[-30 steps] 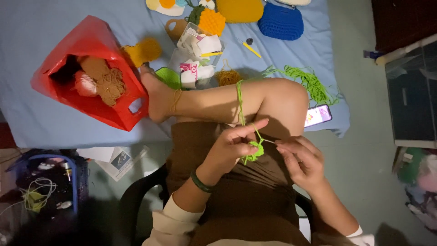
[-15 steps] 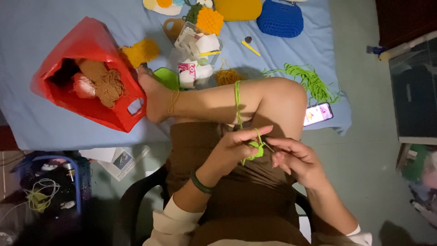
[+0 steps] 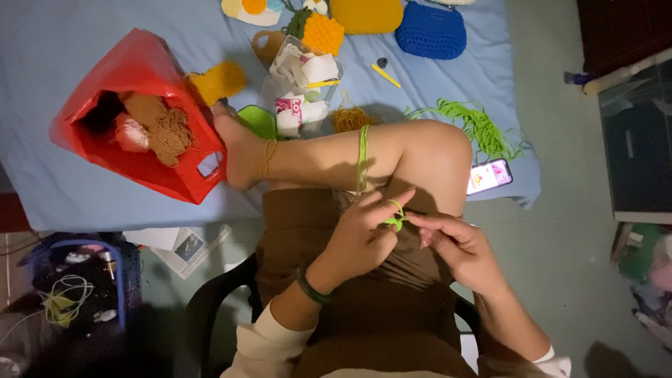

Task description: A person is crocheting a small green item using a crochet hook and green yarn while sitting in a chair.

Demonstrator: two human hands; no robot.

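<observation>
While a red bag (image 3: 133, 112) holding brown and pink yarn lay near the left edge of the blue bedsheet (image 3: 42, 56), the person's bare foot (image 3: 241, 150) rested just beside it. Further right, a green yarn strand (image 3: 362, 157) ran over the shin down to a small green crochet piece (image 3: 395, 222) above the lap. Left hand (image 3: 364, 234) was closed, pinching that piece between thumb and fingers. Right hand (image 3: 458, 248) met it with fingertips narrowed at the piece. Loose green yarn (image 3: 476, 126) and a phone (image 3: 490, 176) lay near the sheet's right edge.
</observation>
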